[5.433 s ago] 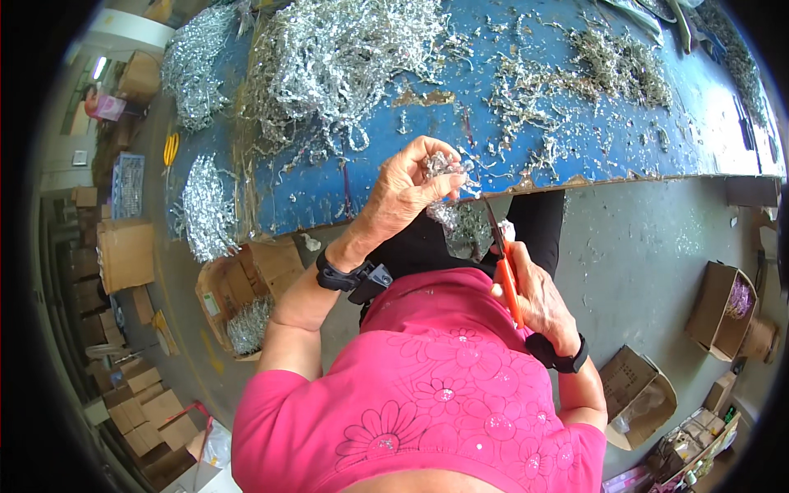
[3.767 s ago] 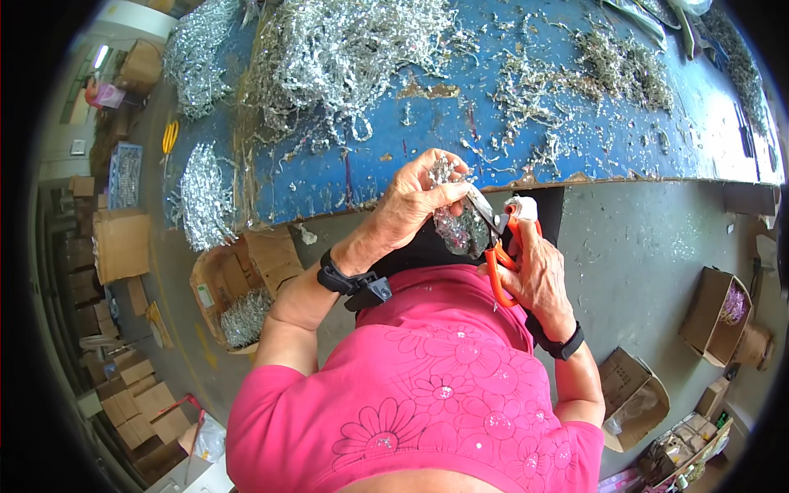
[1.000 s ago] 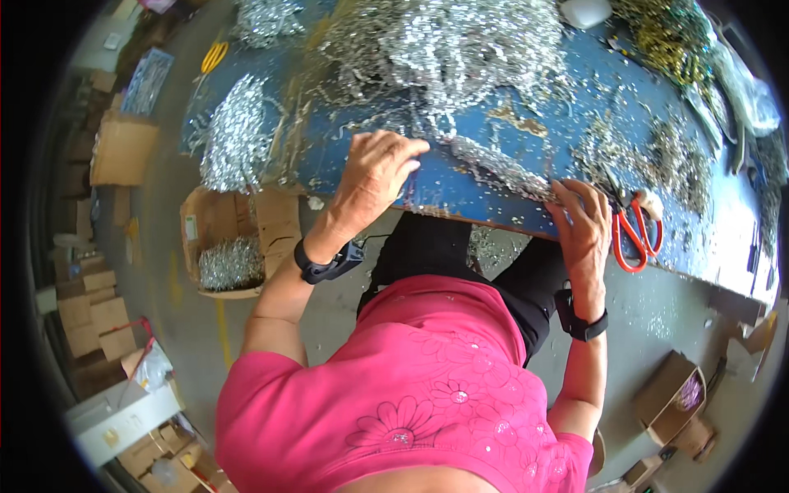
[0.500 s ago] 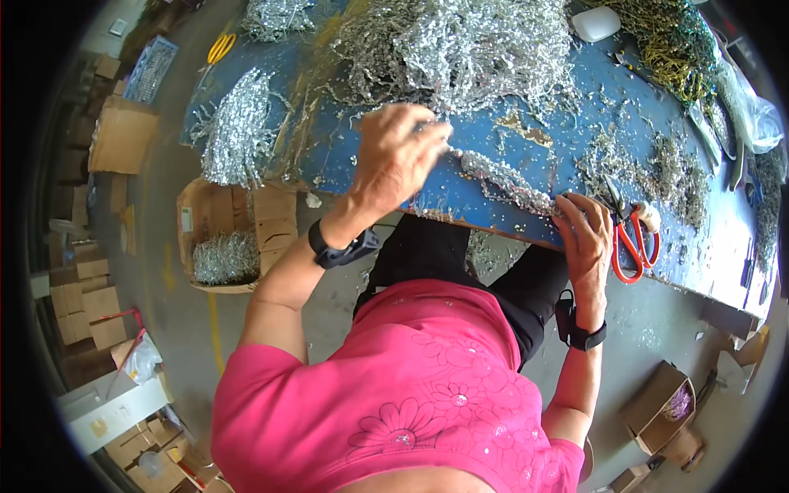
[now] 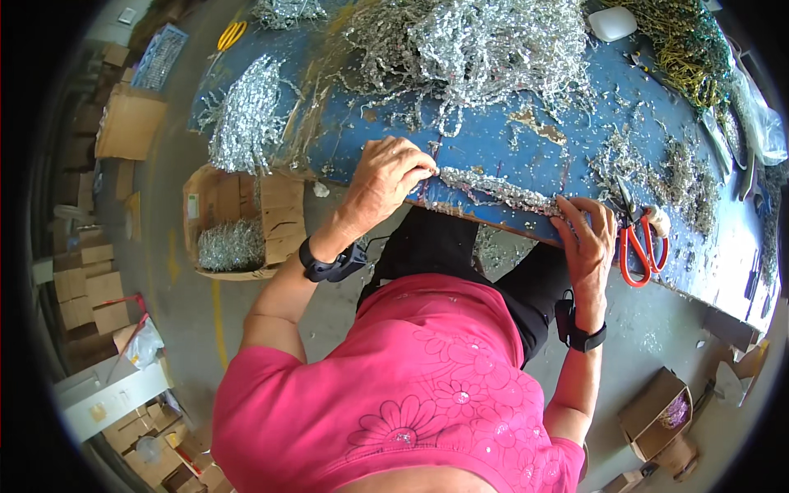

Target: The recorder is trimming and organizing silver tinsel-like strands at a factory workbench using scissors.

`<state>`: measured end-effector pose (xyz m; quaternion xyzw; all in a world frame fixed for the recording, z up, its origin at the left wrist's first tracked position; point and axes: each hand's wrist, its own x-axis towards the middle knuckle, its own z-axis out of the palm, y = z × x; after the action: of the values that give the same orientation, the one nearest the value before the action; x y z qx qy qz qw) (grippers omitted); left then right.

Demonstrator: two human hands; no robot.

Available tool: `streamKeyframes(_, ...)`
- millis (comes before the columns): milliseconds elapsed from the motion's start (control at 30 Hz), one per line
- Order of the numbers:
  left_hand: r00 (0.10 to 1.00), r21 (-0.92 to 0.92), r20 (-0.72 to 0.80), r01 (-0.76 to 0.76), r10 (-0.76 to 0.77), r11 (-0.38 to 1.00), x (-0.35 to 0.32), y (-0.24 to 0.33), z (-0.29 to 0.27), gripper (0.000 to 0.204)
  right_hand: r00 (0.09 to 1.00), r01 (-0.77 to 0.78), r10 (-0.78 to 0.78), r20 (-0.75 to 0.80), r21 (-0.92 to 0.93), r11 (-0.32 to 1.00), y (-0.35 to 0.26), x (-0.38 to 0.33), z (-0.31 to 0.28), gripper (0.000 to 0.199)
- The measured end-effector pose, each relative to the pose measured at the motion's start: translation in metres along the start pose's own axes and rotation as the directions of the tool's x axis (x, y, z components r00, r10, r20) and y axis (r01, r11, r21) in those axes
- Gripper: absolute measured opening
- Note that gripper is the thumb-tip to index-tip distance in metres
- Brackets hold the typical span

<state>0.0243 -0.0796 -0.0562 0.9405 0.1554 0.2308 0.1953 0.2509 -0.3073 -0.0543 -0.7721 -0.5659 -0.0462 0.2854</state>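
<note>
A slim bundle of silver tinsel garland lies stretched along the front edge of the blue table. My left hand pinches its left end between thumb and fingers. At the other end my right hand has its fingers closed on the bundle, the tips resting against the tabletop. Just right of that hand lie scissors with red handles, their blades toward the far side. Beyond the bundle sits a large tangled heap of silver tinsel.
A tied silver tinsel bunch hangs over the table's left edge, above a cardboard box with more tinsel. Yellow-handled scissors lie at the back left. Gold and green strands and a white plastic piece lie at the back right.
My left hand has come down from over the table toward the front edge and now pinches the bundle's left end. The bundle lies straighter; my right hand stays at its other end.
</note>
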Motion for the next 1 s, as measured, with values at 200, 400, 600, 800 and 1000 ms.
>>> streamKeyframes(200,0.996,-0.131,-0.071,0.038,-0.048,0.991,-0.003,0.001,0.006,0.009,1.000,-0.026,0.025,-0.008,-0.090,0.996,0.000,-0.006,0.005,0.036)
streamKeyframes(400,0.993,-0.156,-0.079,0.078,-0.091,0.985,-0.003,0.002,0.005,0.008,0.991,-0.110,0.102,-0.090,-0.093,0.990,0.004,-0.014,-0.002,0.033)
streamKeyframes(600,0.992,-0.168,-0.054,0.104,-0.115,0.980,0.000,0.001,0.006,0.013,0.973,-0.154,0.155,-0.169,0.018,0.988,0.007,-0.013,-0.006,0.032)
streamKeyframes(800,0.993,-0.133,-0.057,0.099,-0.107,0.986,-0.001,0.002,0.001,0.012,0.999,-0.026,0.025,0.047,0.037,0.999,0.007,0.013,-0.004,0.037)
streamKeyframes(1000,0.994,-0.213,-0.067,0.069,-0.085,0.975,-0.003,0.001,0.001,0.011,1.000,-0.011,0.010,0.006,0.100,0.995,0.019,0.003,0.000,0.024)
